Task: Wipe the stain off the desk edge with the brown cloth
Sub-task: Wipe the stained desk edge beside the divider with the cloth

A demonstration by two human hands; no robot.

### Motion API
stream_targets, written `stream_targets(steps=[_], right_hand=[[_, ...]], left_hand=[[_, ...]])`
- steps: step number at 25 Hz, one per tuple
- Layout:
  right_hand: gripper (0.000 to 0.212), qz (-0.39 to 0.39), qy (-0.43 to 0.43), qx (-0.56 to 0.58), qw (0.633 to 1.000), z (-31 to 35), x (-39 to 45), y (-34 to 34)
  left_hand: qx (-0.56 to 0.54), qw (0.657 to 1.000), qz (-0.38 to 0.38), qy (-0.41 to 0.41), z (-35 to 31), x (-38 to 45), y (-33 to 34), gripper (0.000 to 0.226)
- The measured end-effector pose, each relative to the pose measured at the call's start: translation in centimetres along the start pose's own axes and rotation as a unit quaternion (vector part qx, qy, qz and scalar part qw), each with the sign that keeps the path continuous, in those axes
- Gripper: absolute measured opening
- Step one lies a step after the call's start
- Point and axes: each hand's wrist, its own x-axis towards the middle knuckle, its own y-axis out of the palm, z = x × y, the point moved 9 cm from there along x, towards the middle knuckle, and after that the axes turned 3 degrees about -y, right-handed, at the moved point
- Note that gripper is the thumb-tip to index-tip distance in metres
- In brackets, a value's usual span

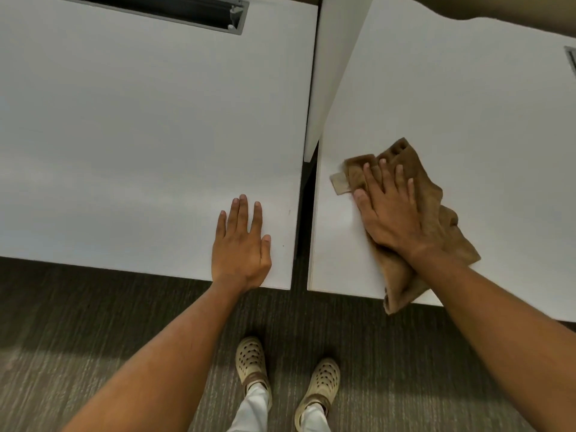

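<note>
The brown cloth (433, 198) lies crumpled on the right white desk (467, 104), near that desk's left edge, with one end hanging over the front edge. My right hand (389, 210) presses flat on the cloth, fingers spread and pointing away from me. My left hand (241, 244) rests flat and empty on the left white desk (124, 135), near its front right corner. Small dark specks (283, 245) show on the left desk, right of my left hand. I cannot make out a stain under or beside the cloth.
A narrow dark gap (304, 219) separates the two desks, with a white divider panel (324, 73) standing between them further back. A grey cable slot (187, 10) is set in the left desk's far side. Carpet and my feet (286, 378) are below.
</note>
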Motion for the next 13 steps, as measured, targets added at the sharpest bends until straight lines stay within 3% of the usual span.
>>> stream_targets(steps=[5,9,13], right_hand=[[0.060,0.013,-0.169,-0.054,0.984,8.5,-5.2,2.2],[0.055,0.072,-0.279,-0.055,0.956,7.7,-11.1,3.4],[0.054,0.059,-0.199,-0.018,0.978,7.9,-10.1,3.0]], left_hand=[[-0.006,1.000,-0.002,0.007,-0.2,0.0,-0.1,0.071],[0.001,1.000,0.005,0.009,0.0,0.0,-0.1,0.072],[-0.007,1.000,-0.001,0.007,0.0,0.1,-0.1,0.072]])
